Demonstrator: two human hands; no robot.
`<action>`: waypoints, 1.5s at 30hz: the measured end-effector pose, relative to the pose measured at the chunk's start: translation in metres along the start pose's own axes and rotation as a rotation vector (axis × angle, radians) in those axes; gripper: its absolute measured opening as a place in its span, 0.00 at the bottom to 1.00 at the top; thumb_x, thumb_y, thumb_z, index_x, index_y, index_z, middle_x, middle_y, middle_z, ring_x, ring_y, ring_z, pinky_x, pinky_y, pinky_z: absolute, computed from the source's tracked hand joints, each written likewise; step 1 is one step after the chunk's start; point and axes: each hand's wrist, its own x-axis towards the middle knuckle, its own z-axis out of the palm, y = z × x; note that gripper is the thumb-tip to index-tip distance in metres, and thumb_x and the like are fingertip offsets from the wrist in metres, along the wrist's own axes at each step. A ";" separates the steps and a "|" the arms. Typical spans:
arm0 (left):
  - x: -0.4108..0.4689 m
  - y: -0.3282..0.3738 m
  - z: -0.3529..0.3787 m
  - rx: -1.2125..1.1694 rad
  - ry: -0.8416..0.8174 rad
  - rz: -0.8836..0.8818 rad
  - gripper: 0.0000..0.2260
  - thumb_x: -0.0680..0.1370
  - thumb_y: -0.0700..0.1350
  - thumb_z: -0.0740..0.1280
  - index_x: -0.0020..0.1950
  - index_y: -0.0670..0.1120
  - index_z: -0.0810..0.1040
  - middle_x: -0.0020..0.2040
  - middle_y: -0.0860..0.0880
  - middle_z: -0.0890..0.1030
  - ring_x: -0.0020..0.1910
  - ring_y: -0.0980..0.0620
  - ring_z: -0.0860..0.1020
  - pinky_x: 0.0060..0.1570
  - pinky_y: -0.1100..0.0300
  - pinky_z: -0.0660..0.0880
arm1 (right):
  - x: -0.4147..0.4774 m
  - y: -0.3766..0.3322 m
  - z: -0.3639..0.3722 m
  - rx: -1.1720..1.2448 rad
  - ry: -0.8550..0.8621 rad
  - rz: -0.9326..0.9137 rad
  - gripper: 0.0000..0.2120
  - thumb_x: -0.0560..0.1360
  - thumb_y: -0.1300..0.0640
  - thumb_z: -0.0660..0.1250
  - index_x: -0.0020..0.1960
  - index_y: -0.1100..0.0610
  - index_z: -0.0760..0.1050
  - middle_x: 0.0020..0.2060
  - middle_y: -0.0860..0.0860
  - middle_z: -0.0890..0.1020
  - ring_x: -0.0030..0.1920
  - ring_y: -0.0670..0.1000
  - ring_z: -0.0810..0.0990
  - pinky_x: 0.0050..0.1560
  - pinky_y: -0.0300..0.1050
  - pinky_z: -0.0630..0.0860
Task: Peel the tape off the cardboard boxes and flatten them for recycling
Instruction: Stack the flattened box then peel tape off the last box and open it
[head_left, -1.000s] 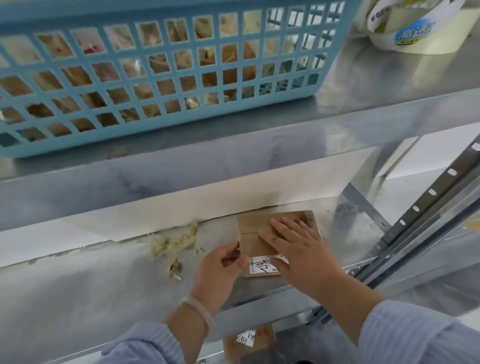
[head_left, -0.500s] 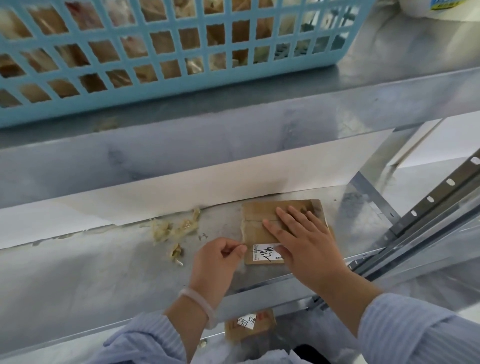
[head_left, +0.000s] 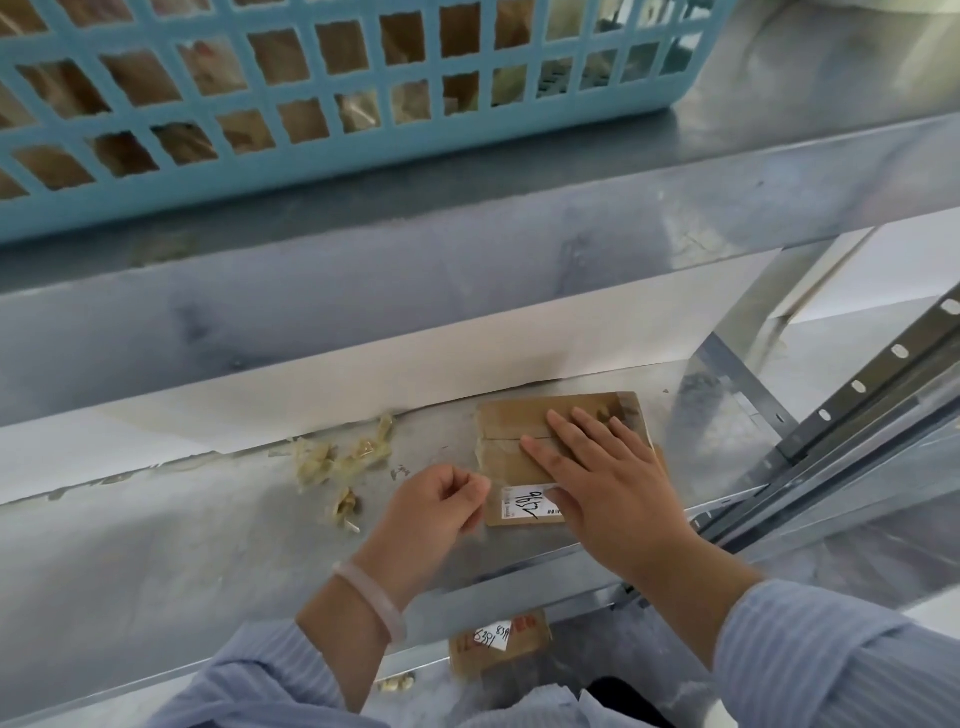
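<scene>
A small flat cardboard box (head_left: 511, 457) lies on the metal shelf (head_left: 182, 545), near its front edge. A white label (head_left: 524, 505) with handwritten numbers is stuck on the box's near end. My right hand (head_left: 602, 478) lies flat on the box with straight fingers and presses it down. Just left of the box, my left hand (head_left: 431, 506) has its fingers curled, thumb and forefinger pinched together at the box's left edge. A faint strip of clear tape (head_left: 479, 512) seems to run from that pinch to the box.
Crumpled yellowish tape scraps (head_left: 337, 460) lie on the shelf left of the box. A blue plastic basket (head_left: 363, 135) holding cardboard pieces stands on the shelf above. Another labelled box (head_left: 498, 642) sits below the shelf edge. A perforated metal upright (head_left: 857, 395) slants along the right.
My left hand has drawn a little leftward away from the box's edge, still pinched. The right hand stays pressed on the box. The view has tilted downward.
</scene>
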 end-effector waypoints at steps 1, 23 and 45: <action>0.002 -0.002 0.000 0.080 0.024 0.068 0.09 0.77 0.42 0.69 0.37 0.47 0.78 0.32 0.51 0.79 0.36 0.51 0.75 0.47 0.51 0.77 | 0.000 0.000 0.000 0.001 0.002 0.002 0.24 0.78 0.44 0.53 0.73 0.44 0.67 0.72 0.51 0.70 0.72 0.56 0.68 0.71 0.60 0.65; 0.015 0.016 -0.009 0.874 0.068 0.799 0.03 0.76 0.38 0.69 0.43 0.44 0.79 0.45 0.51 0.82 0.46 0.49 0.78 0.48 0.54 0.75 | 0.003 0.002 0.008 0.009 0.058 -0.006 0.23 0.78 0.44 0.55 0.73 0.43 0.67 0.72 0.51 0.71 0.72 0.56 0.68 0.71 0.59 0.65; 0.034 0.008 -0.019 0.681 0.066 0.764 0.05 0.73 0.45 0.72 0.46 0.55 0.84 0.43 0.60 0.79 0.45 0.61 0.77 0.49 0.72 0.71 | 0.007 -0.005 0.000 0.150 0.164 0.045 0.20 0.77 0.40 0.57 0.64 0.42 0.77 0.66 0.48 0.77 0.68 0.54 0.73 0.66 0.58 0.69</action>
